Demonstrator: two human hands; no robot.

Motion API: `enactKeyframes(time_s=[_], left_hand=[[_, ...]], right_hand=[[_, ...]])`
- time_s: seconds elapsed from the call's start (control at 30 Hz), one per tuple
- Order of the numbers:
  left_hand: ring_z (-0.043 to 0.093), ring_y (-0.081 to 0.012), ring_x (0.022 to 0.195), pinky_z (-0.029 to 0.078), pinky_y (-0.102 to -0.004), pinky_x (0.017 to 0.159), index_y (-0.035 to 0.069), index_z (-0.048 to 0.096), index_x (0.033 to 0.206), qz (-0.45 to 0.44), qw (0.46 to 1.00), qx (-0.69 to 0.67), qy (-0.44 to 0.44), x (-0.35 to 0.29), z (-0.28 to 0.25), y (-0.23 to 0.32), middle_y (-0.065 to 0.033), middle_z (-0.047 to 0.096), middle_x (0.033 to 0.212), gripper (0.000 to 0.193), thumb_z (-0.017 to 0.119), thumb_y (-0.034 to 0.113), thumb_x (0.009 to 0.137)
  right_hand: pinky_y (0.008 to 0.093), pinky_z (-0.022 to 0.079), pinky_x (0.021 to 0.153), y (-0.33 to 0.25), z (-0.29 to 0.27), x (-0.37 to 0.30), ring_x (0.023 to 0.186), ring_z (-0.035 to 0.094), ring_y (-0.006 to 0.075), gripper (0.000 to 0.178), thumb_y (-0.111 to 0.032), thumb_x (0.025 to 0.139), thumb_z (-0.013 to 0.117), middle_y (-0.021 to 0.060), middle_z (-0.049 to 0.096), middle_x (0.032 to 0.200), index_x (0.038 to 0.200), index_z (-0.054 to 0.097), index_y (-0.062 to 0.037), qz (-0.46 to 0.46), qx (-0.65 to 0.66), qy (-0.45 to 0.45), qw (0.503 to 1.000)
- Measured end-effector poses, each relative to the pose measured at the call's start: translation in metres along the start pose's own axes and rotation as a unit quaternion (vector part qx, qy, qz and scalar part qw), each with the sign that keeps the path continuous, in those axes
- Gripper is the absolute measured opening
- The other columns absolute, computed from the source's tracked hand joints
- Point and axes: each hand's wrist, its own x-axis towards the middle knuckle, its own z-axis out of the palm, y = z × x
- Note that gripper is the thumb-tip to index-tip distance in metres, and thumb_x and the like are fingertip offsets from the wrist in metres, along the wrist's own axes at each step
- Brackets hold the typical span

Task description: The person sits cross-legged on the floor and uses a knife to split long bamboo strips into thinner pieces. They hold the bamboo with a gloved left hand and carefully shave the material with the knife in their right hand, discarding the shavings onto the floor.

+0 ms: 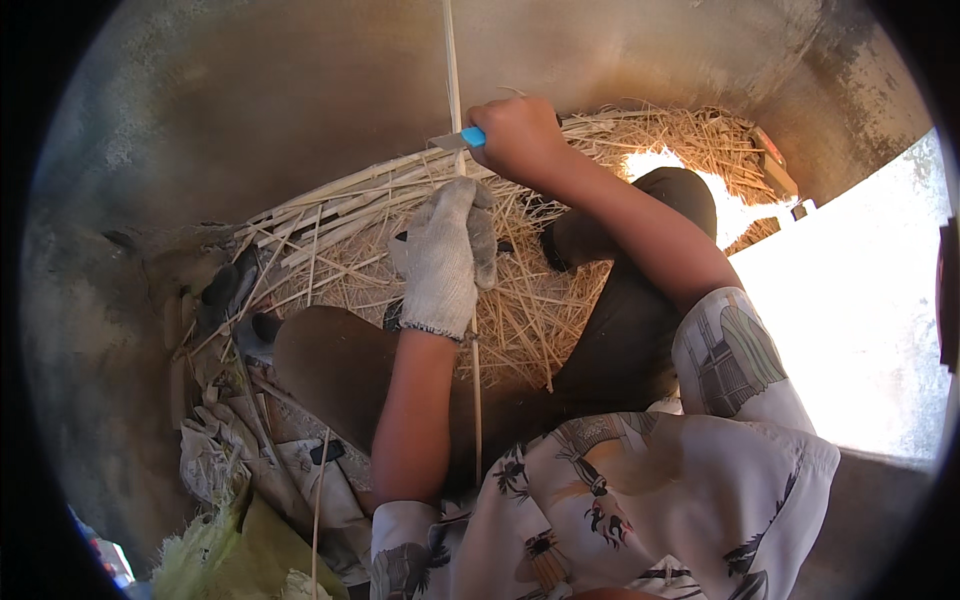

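A long pale strip, which looks like split bamboo, runs upright through the middle of the view. My left hand, in a white knitted glove, is closed around it, and the lower end passes down beneath my wrist. Just above the glove, my bare right hand grips a blue-handled knife. Its flat grey blade points left and lies across the strip, seemingly touching it. Most of the handle is hidden inside my right fist.
Thin shavings and long pale strips cover the ground around my crossed legs. A stained wall curves around the far side. Crumpled sacking lies at lower left. A reddish-brown block rests at far right, near bright sunlight.
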Motion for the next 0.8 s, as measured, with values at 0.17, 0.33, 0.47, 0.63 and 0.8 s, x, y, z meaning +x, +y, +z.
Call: enactKeyframes(time_s=[0.17,0.33,0.47,0.63,0.8], left_hand=[[0.036,-0.0074,0.041,0.025,-0.0245,0.039,0.009,0.061,0.092,0.000,0.996,-0.069,-0.053,0.005,-0.008,-0.005,0.0050,0.041,0.057,0.027,0.050,0.031,0.104],[0.036,-0.0075,0.041,0.026,-0.0250,0.038,0.010,0.059,0.091,-0.007,0.998,-0.048,-0.031,-0.007,0.002,-0.002,0.0049,0.038,0.056,0.027,0.049,0.031,0.104],[0.045,-0.0099,0.049,0.035,-0.0276,0.042,0.009,0.061,0.092,-0.042,0.996,0.039,-0.070,-0.028,0.013,-0.018,0.0018,0.047,0.063,0.028,0.049,0.031,0.105],[0.043,-0.0058,0.051,0.034,-0.0249,0.042,0.009,0.059,0.093,0.022,0.982,0.161,-0.096,-0.062,0.018,-0.062,0.0041,0.046,0.065,0.027,0.050,0.032,0.106],[0.042,-0.0044,0.052,0.034,-0.0243,0.043,0.009,0.060,0.094,0.097,0.940,0.294,-0.145,-0.069,0.006,-0.082,0.0051,0.046,0.065,0.027,0.051,0.032,0.105]], right_hand=[[0.0452,0.054,0.062,-0.002,-0.006,-0.001,0.069,0.068,0.0324,0.012,-0.022,0.076,0.069,0.0083,0.070,0.076,0.082,0.069,-0.0122,-0.017,0.016,-0.008,1.000],[0.0473,0.054,0.064,0.001,-0.002,0.001,0.071,0.068,0.0358,0.010,-0.020,0.076,0.067,0.0121,0.070,0.077,0.079,0.070,-0.0103,0.039,0.007,-0.021,0.999],[0.0487,0.055,0.065,0.045,-0.019,0.027,0.072,0.068,0.0398,0.012,-0.015,0.080,0.063,0.0190,0.070,0.077,0.080,0.074,-0.0088,0.175,-0.032,0.027,0.984],[0.0471,0.055,0.067,0.131,-0.061,0.042,0.076,0.071,0.0396,0.017,-0.017,0.081,0.063,0.0201,0.071,0.079,0.079,0.073,-0.0031,0.351,-0.029,0.107,0.930],[0.0452,0.055,0.066,0.148,-0.065,0.012,0.073,0.070,0.0367,0.022,-0.022,0.081,0.066,0.0202,0.071,0.079,0.078,0.071,-0.0015,0.393,-0.036,0.129,0.910]])
